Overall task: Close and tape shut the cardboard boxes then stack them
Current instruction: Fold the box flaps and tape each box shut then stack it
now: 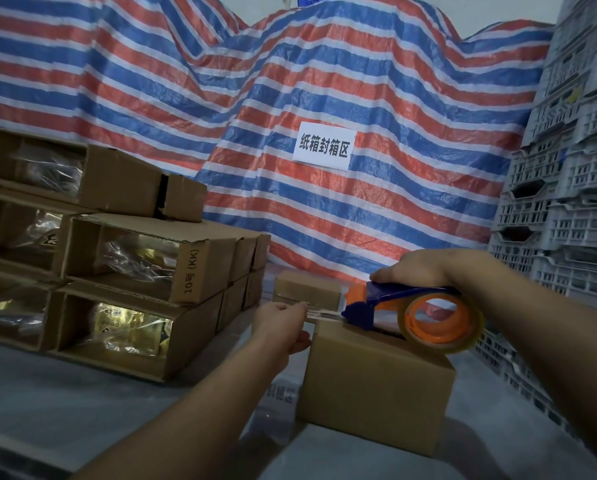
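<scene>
Underneath everything lies a pale grey work surface, backed by a draped red, white and blue striped tarpaulin that carries a white paper sign with black Chinese characters. At the right edge rises a stack of light grey slotted plastic crates.

On the left stands a pile of open brown cardboard boxes, lying on their sides, several showing gold foil packets in clear plastic wrap inside. Near the middle sits a closed plain brown cardboard box on the surface, and just behind it a smaller brown cardboard box, apart from the pile.

A blue and orange handheld tape dispenser loaded with a roll of clear tape on an orange core rests on top of the closed box. The right hand grips the dispenser from above, fingers curled round its handle. The left hand pinches the free end of a clear tape strip drawn from the dispenser's front, at the box's far left edge. Both forearms cross the near part of the surface.
</scene>
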{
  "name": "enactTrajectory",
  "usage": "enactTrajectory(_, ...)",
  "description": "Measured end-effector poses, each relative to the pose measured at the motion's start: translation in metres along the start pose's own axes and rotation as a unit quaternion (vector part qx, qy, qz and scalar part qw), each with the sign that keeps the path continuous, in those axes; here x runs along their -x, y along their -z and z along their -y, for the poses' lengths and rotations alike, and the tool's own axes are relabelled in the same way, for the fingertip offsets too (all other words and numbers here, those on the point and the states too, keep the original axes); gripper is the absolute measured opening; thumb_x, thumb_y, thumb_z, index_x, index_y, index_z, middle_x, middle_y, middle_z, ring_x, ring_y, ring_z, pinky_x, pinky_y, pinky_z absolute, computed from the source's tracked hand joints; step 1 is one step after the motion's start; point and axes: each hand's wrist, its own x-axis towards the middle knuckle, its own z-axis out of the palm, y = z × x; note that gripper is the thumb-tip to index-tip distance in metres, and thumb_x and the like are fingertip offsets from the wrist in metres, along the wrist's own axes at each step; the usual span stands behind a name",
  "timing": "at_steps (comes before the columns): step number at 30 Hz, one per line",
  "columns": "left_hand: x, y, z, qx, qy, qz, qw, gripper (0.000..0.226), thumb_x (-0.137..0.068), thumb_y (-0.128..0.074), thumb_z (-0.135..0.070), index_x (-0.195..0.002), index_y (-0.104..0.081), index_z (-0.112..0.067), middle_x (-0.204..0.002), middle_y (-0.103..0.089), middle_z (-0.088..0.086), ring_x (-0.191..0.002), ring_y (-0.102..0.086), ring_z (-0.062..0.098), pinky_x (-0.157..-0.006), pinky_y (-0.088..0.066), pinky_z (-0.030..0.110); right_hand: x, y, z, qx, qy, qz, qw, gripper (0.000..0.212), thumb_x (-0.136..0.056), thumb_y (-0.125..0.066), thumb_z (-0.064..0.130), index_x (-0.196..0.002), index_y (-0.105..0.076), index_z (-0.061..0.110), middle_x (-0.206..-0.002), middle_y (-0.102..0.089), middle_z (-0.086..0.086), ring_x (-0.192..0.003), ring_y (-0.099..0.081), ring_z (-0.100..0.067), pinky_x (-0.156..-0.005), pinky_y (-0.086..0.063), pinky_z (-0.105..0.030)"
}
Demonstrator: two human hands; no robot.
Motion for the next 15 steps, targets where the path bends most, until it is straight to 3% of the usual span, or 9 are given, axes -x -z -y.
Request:
enactTrajectory(5,-0.006,-0.001,0.007,-0.007,0.008,-0.01,1.0,0.016,-0.095,-0.059,-0.016,-0.105,-0.061,-0.004,-0.086,-0.059,0.009,-0.071,-0.059,0.019,-0.048,-0.052,0.026,-0.004,-0.001,-0.003,0.015,0.027,-0.001,1.0,0.032,-0.102,-0.039,0.057,-0.094,-0.059,0.034,-0.063,-0.068,0.02,-0.06,-0.066,0.008,-0.064,-0.042,-0.02)
enactTrajectory(9,-0.012,-0.003,0.022,-0.04,0.025,-0.024,0.999,0.013,-0.09,-0.062,-0.021,-0.095,-0.063,-0.008,-0.08,-0.056,0.005,-0.072,-0.056,0.019,-0.062,-0.045,0.027,-0.007,-0.001,-0.004,0.081,0.063,0.002,0.995,0.019,-0.103,-0.04,0.054,-0.102,-0.056,0.043,-0.078,-0.07,0.013,-0.069,-0.067,0.008,-0.062,-0.042,-0.015)
enactTrajectory(13,-0.008,-0.012,0.028,-0.031,0.087,-0.031,0.995,0.027,-0.087,-0.066,-0.029,-0.108,-0.059,-0.013,-0.093,-0.06,0.005,-0.098,-0.055,0.019,-0.062,-0.04,0.028,-0.009,-0.004,-0.002,0.123,0.071,0.0,0.99,0.022,-0.105,-0.042,0.051,-0.088,-0.054,0.043,-0.078,-0.068,0.012,-0.07,-0.068,0.002,-0.056,-0.041,-0.011)
enactTrajectory(15,-0.005,-0.013,0.027,-0.037,0.099,-0.022,0.994,0.03,-0.088,-0.065,-0.03,-0.109,-0.055,-0.012,-0.09,-0.056,0.004,-0.094,-0.053,0.018,-0.062,-0.04,0.029,-0.009,-0.004,0.0,0.149,0.08,-0.005,0.986,0.023,-0.106,-0.043,0.047,-0.084,-0.052,0.044,-0.078,-0.065,0.013,-0.068,-0.066,0.002,-0.056,-0.04,-0.011)
